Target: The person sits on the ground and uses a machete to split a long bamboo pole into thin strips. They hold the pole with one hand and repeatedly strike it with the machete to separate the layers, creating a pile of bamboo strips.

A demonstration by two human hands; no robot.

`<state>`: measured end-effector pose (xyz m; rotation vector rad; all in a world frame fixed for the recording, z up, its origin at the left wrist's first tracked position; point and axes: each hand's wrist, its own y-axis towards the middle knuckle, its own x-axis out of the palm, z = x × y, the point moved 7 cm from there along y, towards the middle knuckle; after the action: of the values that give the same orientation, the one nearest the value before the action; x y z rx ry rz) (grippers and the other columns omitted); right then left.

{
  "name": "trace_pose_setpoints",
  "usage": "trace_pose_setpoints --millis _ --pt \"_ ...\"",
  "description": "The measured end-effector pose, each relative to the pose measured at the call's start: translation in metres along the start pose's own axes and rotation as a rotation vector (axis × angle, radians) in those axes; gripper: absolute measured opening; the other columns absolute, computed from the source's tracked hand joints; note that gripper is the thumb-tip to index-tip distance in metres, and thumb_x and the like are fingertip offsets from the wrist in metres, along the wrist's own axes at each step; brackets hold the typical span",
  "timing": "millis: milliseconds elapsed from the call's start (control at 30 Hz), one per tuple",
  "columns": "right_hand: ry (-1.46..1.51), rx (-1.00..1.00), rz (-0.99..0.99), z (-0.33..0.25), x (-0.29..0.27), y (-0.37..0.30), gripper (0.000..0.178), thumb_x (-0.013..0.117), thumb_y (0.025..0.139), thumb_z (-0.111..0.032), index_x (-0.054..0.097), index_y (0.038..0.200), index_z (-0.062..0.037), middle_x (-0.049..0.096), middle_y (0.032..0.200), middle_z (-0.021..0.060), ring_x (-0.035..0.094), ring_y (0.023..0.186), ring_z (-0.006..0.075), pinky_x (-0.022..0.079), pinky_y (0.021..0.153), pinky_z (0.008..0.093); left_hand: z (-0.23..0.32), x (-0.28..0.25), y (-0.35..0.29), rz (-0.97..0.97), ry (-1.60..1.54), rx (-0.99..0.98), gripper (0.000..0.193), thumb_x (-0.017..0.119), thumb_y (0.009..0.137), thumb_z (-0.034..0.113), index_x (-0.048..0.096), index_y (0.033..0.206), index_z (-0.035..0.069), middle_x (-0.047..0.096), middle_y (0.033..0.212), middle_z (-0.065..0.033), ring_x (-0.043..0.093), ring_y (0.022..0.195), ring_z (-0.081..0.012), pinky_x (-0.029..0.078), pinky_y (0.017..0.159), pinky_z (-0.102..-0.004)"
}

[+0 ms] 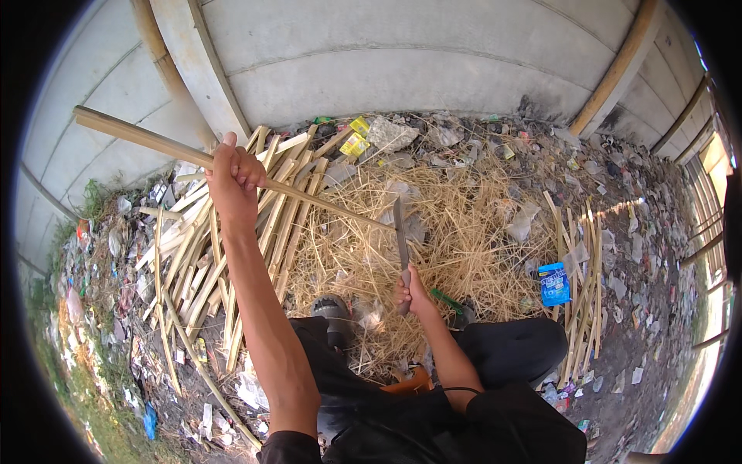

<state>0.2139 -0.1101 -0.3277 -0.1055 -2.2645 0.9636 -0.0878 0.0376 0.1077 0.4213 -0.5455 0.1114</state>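
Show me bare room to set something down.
Nowhere is fully bare. Dark ground right of the right-hand strips looks roomiest, though scraps dot it. A hand could probably pass above the straw between knife and blue packet. The left is crowded with piled strips.

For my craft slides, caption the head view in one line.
Left hand grips a bamboo strip while the right hand holds a long-bladed knife by its lower end, above scattered shavings.

a long tan strip (pixel 162 144) slants toward a grey-bladed knife (pixel 402 246)
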Motion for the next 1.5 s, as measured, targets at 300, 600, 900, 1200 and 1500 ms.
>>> trace_pose_setpoints --millis 300,600,900,1200,1500 --pt "-0.053 -0.734 0.038 -0.145 0.076 -0.1 0.064 0.035 0.1 -0.072 0.04 0.075 -0.0128 0.033 0.05 -0.0022 0.029 0.038 0.0112 0.031 0.043 0.0291 -0.003 -0.002 -0.002 -0.018 -0.011 -0.004 0.047 0.057 0.1 0.026 0.032 0.061 0.018 0.027 0.051 0.0032 0.024 0.044 -0.0105 0.026 0.046 -0.0298" --pt "-0.38 -0.219 0.241 0.004 -0.017 -0.009 0.062 0.034 0.1 -0.069 0.043 0.081 -0.0105 0.032 0.051 -0.0016 0.034 0.042 0.012 0.037 0.045 0.0345 -0.005 -0.012 -0.002 -0.06 -0.035 -0.017 0.045 0.054 0.098 0.024 0.033 0.06 0.018 0.027 0.049 0.003 0.024 0.042 -0.0116 0.027 0.046 -0.0305" --pt "-0.042 -0.003 0.068 -0.01 -0.001 -0.02 0.065 0.041 0.097 -0.074 0.041 0.075 -0.0124 0.028 0.051 -0.0055 0.027 0.038 0.0096 0.036 0.046 0.031 -0.006 -0.004 0.0 -0.13 -0.04 -0.01 0.04 0.052 0.095 0.019 0.032 0.06 0.017 0.026 0.049 0.0021 0.025 0.041 -0.0121 0.03 0.043 -0.0313" --pt "-0.016 -0.98 -0.09 -0.178 0.095 -0.125 0.065 0.034 0.1 -0.072 0.04 0.077 -0.0116 0.033 0.05 -0.001 0.031 0.04 0.0112 0.028 0.042 0.029 -0.002 -0.014 -0.002 -0.135 -0.076 -0.016 0.038 0.051 0.094 0.017 0.033 0.06 0.016 0.026 0.048 0.0015 0.024 0.04 -0.0126 0.03 0.043 -0.0313" --pt "-0.392 -0.162 0.299 0.008 -0.008 0.002 0.067 0.038 0.097 -0.074 0.043 0.077 -0.011 0.034 0.053 -0.0019 0.037 0.045 0.0114 0.036 0.047 0.0301 -0.002 -0.018 -0.001 -0.279 -0.158 -0.009 0.035 0.052 0.089 0.015 0.034 0.06 0.017 0.029 0.045 0.0013 0.027 0.037 -0.0137 0.034 0.045 -0.031"
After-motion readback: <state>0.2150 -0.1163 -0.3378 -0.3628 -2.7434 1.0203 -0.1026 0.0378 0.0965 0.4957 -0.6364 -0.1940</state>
